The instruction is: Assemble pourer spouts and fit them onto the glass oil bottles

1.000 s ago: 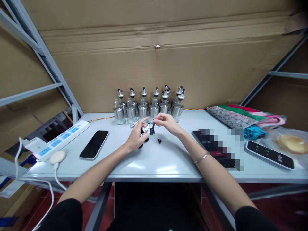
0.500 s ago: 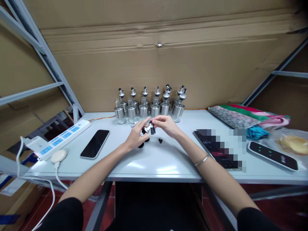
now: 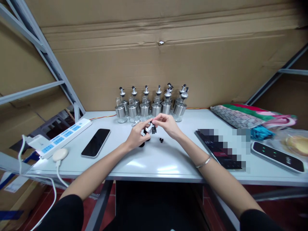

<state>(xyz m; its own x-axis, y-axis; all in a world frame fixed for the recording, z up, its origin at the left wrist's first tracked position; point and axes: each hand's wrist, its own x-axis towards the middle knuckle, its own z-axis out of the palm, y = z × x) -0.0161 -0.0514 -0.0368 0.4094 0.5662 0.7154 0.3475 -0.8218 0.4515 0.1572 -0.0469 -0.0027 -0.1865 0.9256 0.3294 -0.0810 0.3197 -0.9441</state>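
The place is a working corner in a small workshop or a storeroom. A plain white table (image 3: 154,165) stands between grey metal frames (image 3: 51,61), of the kind used for storage racks, and large sheets of cardboard (image 3: 134,70) make the wall behind it. On the table, many bottles (image 3: 144,110) of the same model stand in rows, with loose black parts (image 3: 161,140) in front, which speaks for assembly work. A power strip (image 3: 64,138) lies at the left. Below are red floor tiles (image 3: 111,205) and, as far as the dim view permits, a carton (image 3: 30,199).
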